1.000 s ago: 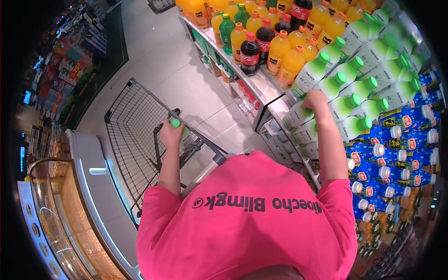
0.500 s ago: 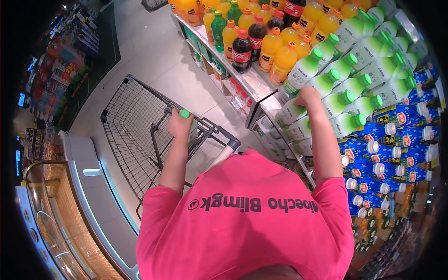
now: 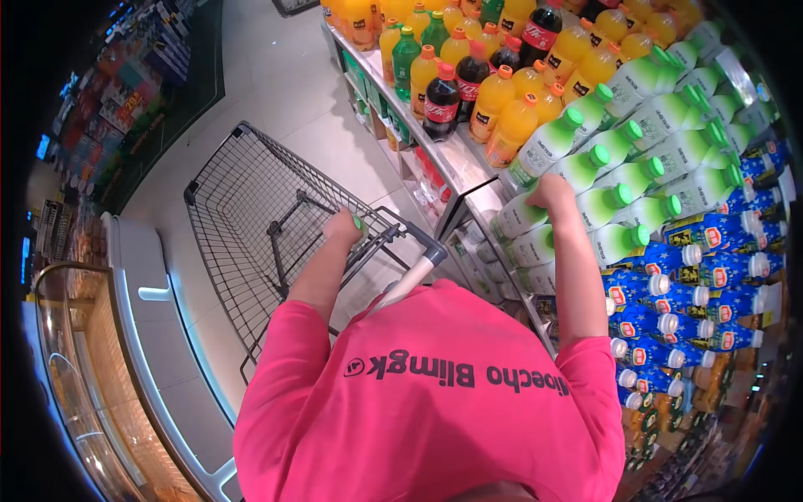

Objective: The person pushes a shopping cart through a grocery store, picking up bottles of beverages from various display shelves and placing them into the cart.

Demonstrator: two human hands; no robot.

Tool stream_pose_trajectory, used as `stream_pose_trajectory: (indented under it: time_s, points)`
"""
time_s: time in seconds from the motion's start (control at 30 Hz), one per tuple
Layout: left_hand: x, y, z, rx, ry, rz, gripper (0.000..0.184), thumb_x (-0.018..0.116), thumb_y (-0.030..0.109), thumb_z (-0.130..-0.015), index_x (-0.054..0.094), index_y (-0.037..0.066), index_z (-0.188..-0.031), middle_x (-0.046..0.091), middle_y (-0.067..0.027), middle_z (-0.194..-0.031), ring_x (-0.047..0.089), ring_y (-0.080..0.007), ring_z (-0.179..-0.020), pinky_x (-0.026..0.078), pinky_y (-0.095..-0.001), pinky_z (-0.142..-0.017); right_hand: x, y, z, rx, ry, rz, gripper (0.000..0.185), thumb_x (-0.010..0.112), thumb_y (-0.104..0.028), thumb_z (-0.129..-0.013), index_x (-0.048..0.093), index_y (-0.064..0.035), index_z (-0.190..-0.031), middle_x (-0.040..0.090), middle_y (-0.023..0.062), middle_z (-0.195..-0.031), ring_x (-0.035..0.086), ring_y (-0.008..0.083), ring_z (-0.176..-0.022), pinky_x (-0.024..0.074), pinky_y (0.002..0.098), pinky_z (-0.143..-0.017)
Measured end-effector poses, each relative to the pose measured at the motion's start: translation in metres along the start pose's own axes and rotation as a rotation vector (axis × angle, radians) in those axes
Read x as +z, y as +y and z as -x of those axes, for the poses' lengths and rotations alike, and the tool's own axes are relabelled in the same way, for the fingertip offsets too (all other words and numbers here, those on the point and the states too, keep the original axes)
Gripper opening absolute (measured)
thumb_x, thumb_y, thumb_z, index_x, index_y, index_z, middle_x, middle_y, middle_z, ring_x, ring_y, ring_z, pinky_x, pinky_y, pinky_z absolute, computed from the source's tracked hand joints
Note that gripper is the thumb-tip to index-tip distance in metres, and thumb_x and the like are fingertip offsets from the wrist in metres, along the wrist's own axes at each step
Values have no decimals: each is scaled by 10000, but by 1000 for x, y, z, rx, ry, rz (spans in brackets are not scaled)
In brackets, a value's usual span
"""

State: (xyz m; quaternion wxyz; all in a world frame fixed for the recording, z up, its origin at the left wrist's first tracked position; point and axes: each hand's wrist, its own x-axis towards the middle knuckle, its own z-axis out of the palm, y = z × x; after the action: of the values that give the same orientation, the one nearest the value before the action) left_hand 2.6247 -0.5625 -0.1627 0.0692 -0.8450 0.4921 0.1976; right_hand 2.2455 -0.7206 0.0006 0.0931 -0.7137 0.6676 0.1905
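1. The left hand (image 3: 341, 227) is seen against the handle end of a wire shopping cart (image 3: 219, 188). Its fingers are grasping a green-capped bottle (image 3: 358, 224); only the cap shows clearly, and the body is hidden beneath the hand.
2. The right hand (image 3: 554, 192) reaches to the shelf (image 3: 458, 159), its fingers curled around the top end of a white-and-green bottle (image 3: 516, 217). That bottle's cap is covered by the hand.
3. This bottle sits in the row along the shelf's aisle edge, with matching green-capped bottles (image 3: 613, 149) packed closely around and behind it.
4. Beyond them stand orange juice bottles (image 3: 513, 134), red-capped cola bottles (image 3: 442, 105) and green soda bottles (image 3: 406, 63).
5. On the nearer side are white-capped bottles with blue labels (image 3: 631, 284).
6. The cart's pale handle (image 3: 400, 286) runs close in front of the person's pink T-shirt (image 3: 418, 418). A display case (image 3: 155, 314) lies on the left, across the tiled floor (image 3: 288, 92).
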Motion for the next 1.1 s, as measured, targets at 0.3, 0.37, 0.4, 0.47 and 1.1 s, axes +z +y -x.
stream_pose_trajectory:
  time_s: [0.3, 0.37, 0.4, 0.47, 1.1]
  points:
    - [34, -9, -17, 136, -86, -175, 409, 653, 261, -743, 571, 89, -1105, 659, -114, -1035, 645, -260, -962, 520, -372, -802, 1, -2, 7, 26, 34, -25, 411, 766, -280, -595, 698, -47, -927, 675, 141, -966, 653, 280, -904, 530, 368, -780]
    - [46, -11, -24, 135, -97, -178, 400, 649, 262, -747, 573, 89, -1100, 661, -111, -1028, 647, -258, -955, 520, -372, -797, 6, 0, 2, 20, 44, -32, 448, 778, -333, -584, 692, -21, -894, 672, 167, -942, 651, 301, -867, 525, 386, -765]
    - [49, -13, -26, 142, -101, -183, 397, 645, 263, -749, 573, 89, -1098, 662, -111, -1023, 648, -258, -952, 520, -371, -794, 9, 1, -2, 26, 59, -33, 429, 770, -333, -586, 695, -20, -870, 675, 164, -926, 653, 299, -858, 527, 386, -757]
    - [56, -15, -34, 155, -100, -177, 393, 638, 266, -752, 573, 88, -1096, 664, -111, -1014, 649, -258, -946, 520, -372, -789, 8, -1, -2, 27, 24, -12, 374, 747, -269, -588, 703, -44, -884, 677, 149, -930, 655, 285, -879, 533, 372, -762]
    - [30, -24, -47, 274, -397, -3, 485, 684, 368, -704, 666, 41, -1060, 616, -171, -1147, 618, -325, -998, 493, -382, -865, 15, 5, -2, -6, 91, 6, 516, 777, -417, -568, 691, -2, -863, 672, 171, -914, 651, 296, -855, 521, 370, -762]
